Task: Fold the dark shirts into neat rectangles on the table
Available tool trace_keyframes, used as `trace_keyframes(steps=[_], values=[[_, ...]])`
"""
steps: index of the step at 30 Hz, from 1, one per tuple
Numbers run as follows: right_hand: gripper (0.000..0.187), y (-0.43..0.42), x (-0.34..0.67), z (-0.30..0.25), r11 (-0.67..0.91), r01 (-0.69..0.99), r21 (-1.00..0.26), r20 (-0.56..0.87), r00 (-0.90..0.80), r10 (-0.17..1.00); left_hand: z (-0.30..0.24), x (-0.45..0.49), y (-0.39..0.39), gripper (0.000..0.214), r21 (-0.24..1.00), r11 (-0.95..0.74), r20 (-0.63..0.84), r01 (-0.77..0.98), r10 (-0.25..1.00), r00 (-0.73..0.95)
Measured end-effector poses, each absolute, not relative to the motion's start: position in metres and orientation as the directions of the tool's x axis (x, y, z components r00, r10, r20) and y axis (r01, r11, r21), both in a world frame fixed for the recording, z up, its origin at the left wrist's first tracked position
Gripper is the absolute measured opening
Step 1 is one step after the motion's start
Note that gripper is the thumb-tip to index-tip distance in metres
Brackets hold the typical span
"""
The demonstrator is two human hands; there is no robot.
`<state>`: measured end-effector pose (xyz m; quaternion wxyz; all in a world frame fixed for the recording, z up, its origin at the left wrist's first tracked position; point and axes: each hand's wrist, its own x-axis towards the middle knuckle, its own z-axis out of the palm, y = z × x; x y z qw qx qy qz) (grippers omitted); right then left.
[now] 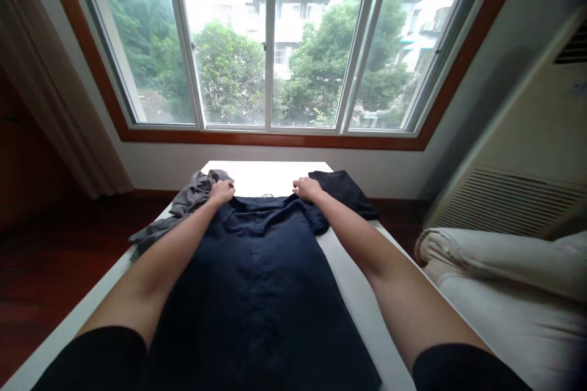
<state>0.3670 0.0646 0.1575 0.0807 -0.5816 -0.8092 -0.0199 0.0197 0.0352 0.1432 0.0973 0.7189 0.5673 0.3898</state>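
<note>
A dark navy garment, which looks like a shirt with a seam down its middle, lies spread lengthwise over a white table. At its far left corner, my left hand pinches the edge of the cloth. My right hand grips the far right corner, fingers curled over it. Both arms reach straight forward along the garment's sides. Beside my left hand is a crumpled grey garment. Just beyond my right hand rests a black folded garment.
A wide window with a brown frame stands behind the table. To the right are a cream sofa and a tall cabinet-like unit with vents. A curtain hangs at the left above a dark red floor.
</note>
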Motion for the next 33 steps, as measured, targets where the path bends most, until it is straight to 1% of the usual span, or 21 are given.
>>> trace_keyframes(steps=[3,5,7,8,9,10,12,14,15,17,19,20,22,24,25,26,28,29,31,32,33], values=[[0.023,0.067,0.343,0.126,0.392,0.919,-0.046,0.007,-0.392,0.92,0.102,0.041,0.049,0.01,0.527,-0.147,0.225,0.837,0.974,0.029],[0.029,0.069,0.333,0.111,0.409,0.911,-0.055,-0.019,-0.411,0.912,0.08,0.049,0.052,0.012,0.486,-0.061,0.124,0.872,0.992,0.0],[0.04,0.073,0.328,0.099,0.41,0.908,-0.087,-0.025,-0.413,0.91,0.064,0.053,0.055,0.021,0.451,0.014,0.057,0.893,0.997,-0.045],[0.046,0.075,0.327,0.094,0.392,0.911,-0.131,-0.043,-0.4,0.916,0.058,0.053,0.056,0.027,0.44,0.052,0.033,0.896,0.997,-0.073],[0.051,0.079,0.326,0.089,0.354,0.913,-0.205,-0.079,-0.376,0.923,0.053,0.053,0.059,0.032,0.459,0.088,0.008,0.884,0.995,-0.103],[0.054,0.082,0.326,0.083,0.29,0.906,-0.307,-0.13,-0.342,0.931,0.049,0.052,0.061,0.037,0.504,0.121,-0.019,0.855,0.991,-0.129],[0.054,0.092,0.325,0.074,0.101,0.845,-0.525,-0.242,-0.262,0.934,0.041,0.05,0.069,0.045,0.628,0.167,-0.072,0.76,0.985,-0.158],[0.051,0.102,0.323,0.066,-0.087,0.729,-0.679,-0.307,-0.174,0.936,0.036,0.05,0.077,0.049,0.733,0.182,-0.104,0.656,0.982,-0.156],[0.049,0.107,0.322,0.062,-0.149,0.661,-0.735,-0.315,-0.138,0.939,0.034,0.051,0.082,0.049,0.761,0.179,-0.108,0.624,0.983,-0.15],[0.041,0.117,0.319,0.059,-0.199,0.527,-0.827,-0.295,-0.105,0.95,0.034,0.054,0.091,0.044,0.805,0.163,-0.099,0.571,0.985,-0.14],[0.033,0.126,0.316,0.059,-0.176,0.415,-0.893,-0.24,-0.108,0.965,0.038,0.058,0.101,0.041,0.85,0.129,-0.074,0.511,0.989,-0.128],[0.032,0.131,0.315,0.06,-0.145,0.368,-0.918,-0.198,-0.108,0.974,0.042,0.059,0.106,0.044,0.868,0.108,-0.054,0.484,0.991,-0.124],[0.036,0.14,0.315,0.064,-0.051,0.285,-0.957,-0.078,-0.081,0.994,0.049,0.062,0.117,0.053,0.908,0.041,0.017,0.417,0.991,-0.133],[0.042,0.148,0.315,0.066,0.059,0.241,-0.969,0.05,-0.044,0.998,0.054,0.063,0.127,0.061,0.909,-0.034,0.101,0.414,0.985,-0.139],[0.042,0.151,0.315,0.065,0.1,0.271,-0.957,0.093,-0.039,0.995,0.055,0.063,0.13,0.062,0.893,-0.059,0.131,0.446,0.983,-0.132],[0.041,0.152,0.316,0.064,0.129,0.355,-0.926,0.115,-0.06,0.992,0.054,0.063,0.132,0.061,0.868,-0.071,0.146,0.492,0.983,-0.116],[0.036,0.152,0.315,0.057,0.168,0.581,-0.796,0.1,-0.147,0.984,0.048,0.062,0.131,0.052,0.796,-0.055,0.123,0.603,0.99,-0.071],[0.034,0.15,0.315,0.052,0.19,0.666,-0.722,0.082,-0.19,0.978,0.043,0.061,0.128,0.046,0.763,-0.041,0.1,0.645,0.994,-0.054],[0.031,0.142,0.312,0.041,0.229,0.746,-0.625,0.053,-0.252,0.966,0.033,0.059,0.119,0.036,0.701,-0.013,0.063,0.713,0.997,-0.043],[0.033,0.137,0.31,0.036,0.24,0.771,-0.59,0.041,-0.268,0.962,0.027,0.058,0.113,0.035,0.671,0.003,0.051,0.742,0.997,-0.05],[0.039,0.131,0.308,0.03,0.247,0.801,-0.545,0.026,-0.278,0.96,0.023,0.056,0.107,0.037,0.635,0.018,0.047,0.773,0.997,-0.062]])
